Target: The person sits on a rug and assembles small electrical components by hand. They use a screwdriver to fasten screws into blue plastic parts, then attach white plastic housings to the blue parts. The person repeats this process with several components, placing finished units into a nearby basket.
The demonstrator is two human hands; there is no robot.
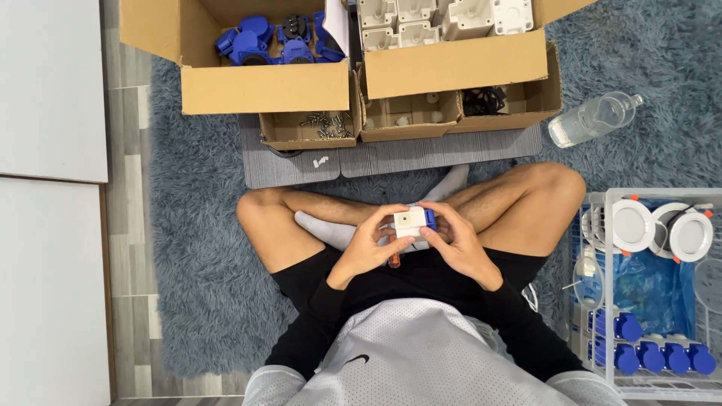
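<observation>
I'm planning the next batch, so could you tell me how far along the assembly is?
Done: blue-capped units fill the rack's lower row. In hand: both hands, left hand and right hand, hold a white box with blue part. Left: blue sockets and white boxes remain in cartons.

Shaggy blue-grey rug (pixel 195 248), cardboard boxes (pixel 263 86), grey mat (pixel 436 158), water bottle (pixel 590 120)

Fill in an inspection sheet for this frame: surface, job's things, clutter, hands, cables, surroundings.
Surface: blue shag rug, grey mat.
Job's things: white box with blue part, held over the lap; orange tool beneath.
Clutter: cartons of blue sockets, white housings, screws; bottle; rack with round lamps.
Hands: left hand and right hand both grip the box.
Cables: nothing seen.
Surroundings: wood floor, white panels.
</observation>
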